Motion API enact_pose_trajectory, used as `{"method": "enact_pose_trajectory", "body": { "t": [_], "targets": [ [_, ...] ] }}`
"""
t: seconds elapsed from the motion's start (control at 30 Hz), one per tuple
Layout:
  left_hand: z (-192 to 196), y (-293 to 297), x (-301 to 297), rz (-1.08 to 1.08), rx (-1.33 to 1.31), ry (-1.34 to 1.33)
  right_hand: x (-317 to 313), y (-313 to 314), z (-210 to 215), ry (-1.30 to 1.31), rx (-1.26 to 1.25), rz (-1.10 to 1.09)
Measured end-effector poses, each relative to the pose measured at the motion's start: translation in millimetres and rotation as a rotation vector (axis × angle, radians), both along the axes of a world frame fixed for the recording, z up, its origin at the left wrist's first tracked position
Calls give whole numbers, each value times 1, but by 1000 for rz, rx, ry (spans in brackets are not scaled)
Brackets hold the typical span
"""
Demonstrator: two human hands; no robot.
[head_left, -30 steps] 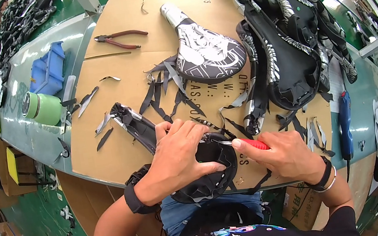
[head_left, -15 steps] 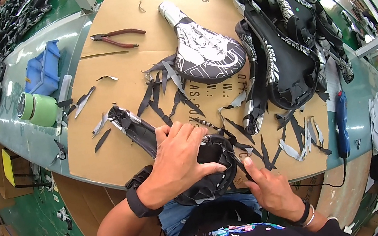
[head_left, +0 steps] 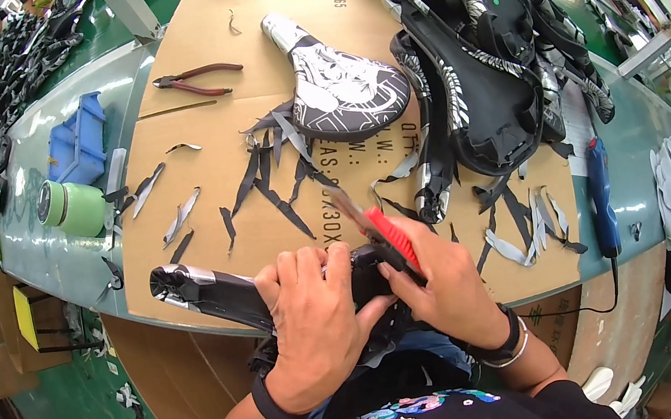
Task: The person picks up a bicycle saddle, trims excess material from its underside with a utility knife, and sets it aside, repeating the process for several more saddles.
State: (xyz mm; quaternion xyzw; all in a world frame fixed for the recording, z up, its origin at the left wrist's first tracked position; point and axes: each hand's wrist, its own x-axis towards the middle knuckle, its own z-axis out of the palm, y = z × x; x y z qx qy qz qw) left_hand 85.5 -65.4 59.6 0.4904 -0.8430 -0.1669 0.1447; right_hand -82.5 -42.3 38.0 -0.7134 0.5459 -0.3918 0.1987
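An upturned bicycle saddle (head_left: 222,298), black inside with a silver nose, lies over the table's near edge, its nose toward the left. My left hand (head_left: 309,307) is closed over its wide end, thumb along the rim. My right hand (head_left: 449,292) grips a red-handled knife (head_left: 395,239), whose blade is blurred and points up and away. The right fingers are close to the saddle's black cover edge, which is partly hidden by both hands. Dark cover strips (head_left: 269,181) are scattered beyond the hands. A finished-looking black-and-white saddle (head_left: 351,91) rests top side up farther off.
Several upturned saddles (head_left: 488,113) are heaped at the right on the cardboard sheet (head_left: 203,161). Red-handled pliers (head_left: 203,81) lie at the far left. Beside the sheet are a blue bin (head_left: 79,146), a green flask (head_left: 76,208) and a blue corded tool (head_left: 604,200).
My right hand has moved up and left, bringing the red-handled knife into sight. The saddle has turned, its nose swinging left and nearer. My left hand still holds it.
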Motion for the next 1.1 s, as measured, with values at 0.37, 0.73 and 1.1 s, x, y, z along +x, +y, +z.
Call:
{"method": "enact_pose_trajectory", "body": {
  "t": [0.37,0.73,1.1],
  "targets": [
    [-26,-16,-18,-30,-139,173,-26,19,-1,-765,590,-117],
    [-29,-22,-24,-101,29,361,-64,55,-11,132,341,88],
    [-28,-25,-12,-86,212,595,-14,103,-4,-60,520,-115]
  ]
}}
